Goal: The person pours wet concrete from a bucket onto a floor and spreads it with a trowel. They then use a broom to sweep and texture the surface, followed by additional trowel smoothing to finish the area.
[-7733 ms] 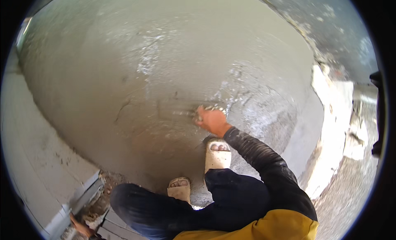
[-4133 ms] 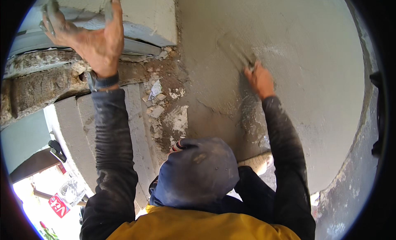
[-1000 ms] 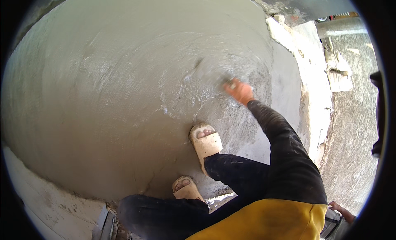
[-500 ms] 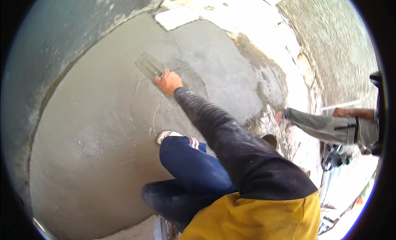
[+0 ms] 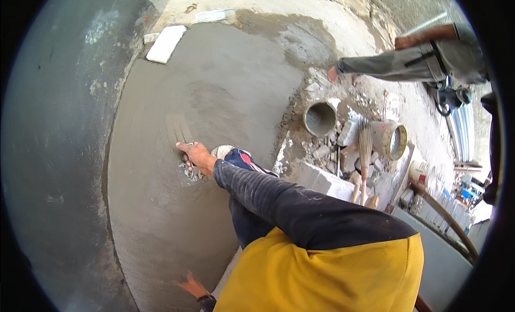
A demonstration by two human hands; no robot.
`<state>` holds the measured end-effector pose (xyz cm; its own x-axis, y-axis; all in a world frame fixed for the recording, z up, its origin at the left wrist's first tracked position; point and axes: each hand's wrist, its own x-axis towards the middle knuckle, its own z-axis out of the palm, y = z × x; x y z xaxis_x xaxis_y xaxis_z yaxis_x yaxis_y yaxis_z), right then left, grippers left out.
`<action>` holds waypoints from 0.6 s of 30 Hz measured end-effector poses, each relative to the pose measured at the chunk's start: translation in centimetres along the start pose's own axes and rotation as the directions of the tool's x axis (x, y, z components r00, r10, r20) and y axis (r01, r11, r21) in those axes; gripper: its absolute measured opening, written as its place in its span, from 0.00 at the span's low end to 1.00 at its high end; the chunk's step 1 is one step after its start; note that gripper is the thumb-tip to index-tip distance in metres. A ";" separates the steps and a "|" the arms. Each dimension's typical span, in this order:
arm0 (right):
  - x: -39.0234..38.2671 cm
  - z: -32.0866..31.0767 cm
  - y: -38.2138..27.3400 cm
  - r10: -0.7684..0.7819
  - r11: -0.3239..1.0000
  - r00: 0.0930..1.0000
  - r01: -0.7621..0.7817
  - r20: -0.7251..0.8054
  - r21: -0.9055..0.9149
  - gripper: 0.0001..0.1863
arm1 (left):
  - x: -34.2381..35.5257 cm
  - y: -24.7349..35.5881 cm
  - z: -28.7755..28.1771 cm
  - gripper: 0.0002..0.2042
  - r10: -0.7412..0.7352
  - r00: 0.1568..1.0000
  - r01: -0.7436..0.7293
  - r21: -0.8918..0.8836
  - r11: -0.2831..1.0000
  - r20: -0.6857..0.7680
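Head view, looking down: the person's right hand (image 5: 197,156) reaches out at the end of a dark, cement-flecked sleeve and is clenched round the handle of a flat steel plastering trowel (image 5: 181,145). The trowel's blade lies flat on the wet grey cement floor (image 5: 161,215), stretching away from the knuckles, with small lumps of mortar gathered just beside the fingers. A pale sandal (image 5: 221,150) on the person's foot stands on the same wet surface, right next to the wrist.

The left hand (image 5: 191,285) shows only partly at the lower edge, with a dark wristband at the wrist; its fingers look spread and it holds nothing that can be seen, resting on or just above the cement.

Near the top of the smoothed patch lies a white rectangular block (image 5: 166,43). To the right, on rough rubble, stand two grey cement-stained buckets (image 5: 320,118), tipped so their mouths show, with a straw broom (image 5: 365,151) upright between them and pale concrete blocks (image 5: 324,180) nearby. Another person's trousered leg (image 5: 397,62) and bare foot cross the upper right, well apart from the trowel.
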<state>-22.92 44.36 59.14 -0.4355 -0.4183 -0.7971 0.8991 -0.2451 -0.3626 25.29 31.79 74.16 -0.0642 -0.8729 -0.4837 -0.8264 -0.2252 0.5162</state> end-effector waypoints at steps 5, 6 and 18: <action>-8.9 -3.4 -3.5 -0.080 0.997 0.994 0.079 0.076 0.024 0.20 | -0.9 6.0 1.6 0.50 0.119 0.987 -0.128 0.079 0.989 0.106; -10.3 -4.0 -4.7 -0.109 0.994 0.988 0.106 0.106 0.038 0.19 | -1.5 6.4 2.2 0.49 0.172 0.979 -0.189 0.163 0.968 0.111; -21.4 -20.5 -24.1 -0.358 0.929 0.934 0.356 -0.006 -0.100 0.23 | -6.1 12.4 8.9 0.51 0.268 0.918 -0.308 0.099 0.946 0.293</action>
<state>-34.37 77.15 75.09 -0.7285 -0.2977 -0.6170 0.6848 -0.2893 -0.6689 10.42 38.14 77.21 -0.4445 -0.7345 -0.5128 -0.8177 0.0989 0.5671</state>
